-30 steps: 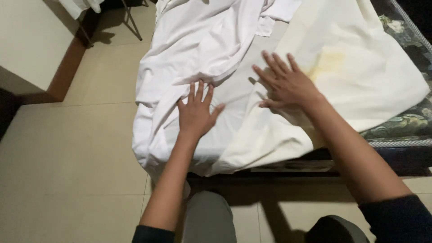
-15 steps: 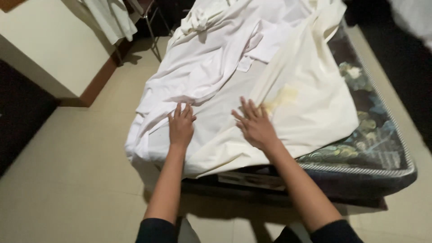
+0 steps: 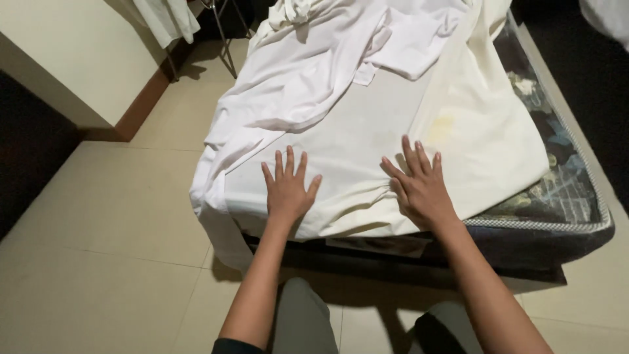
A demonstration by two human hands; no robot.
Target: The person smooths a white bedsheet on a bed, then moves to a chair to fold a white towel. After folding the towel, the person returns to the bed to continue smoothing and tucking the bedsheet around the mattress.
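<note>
Head view: the left hand [image 3: 287,193] and right hand [image 3: 419,187] lie flat, fingers spread and gripping nothing, pressing the white sheet [image 3: 341,137] near the mattress [image 3: 563,203] foot edge, seemingly smoothing it. At 12 o'clock, the sheet bunches.

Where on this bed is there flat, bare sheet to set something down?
The flattest patch lies on the cream sheet, between the left hand and right hand and up toward the small white cloth. The bunched white sheet crowds the far left side. The patterned mattress corner at right is uncovered.
</note>
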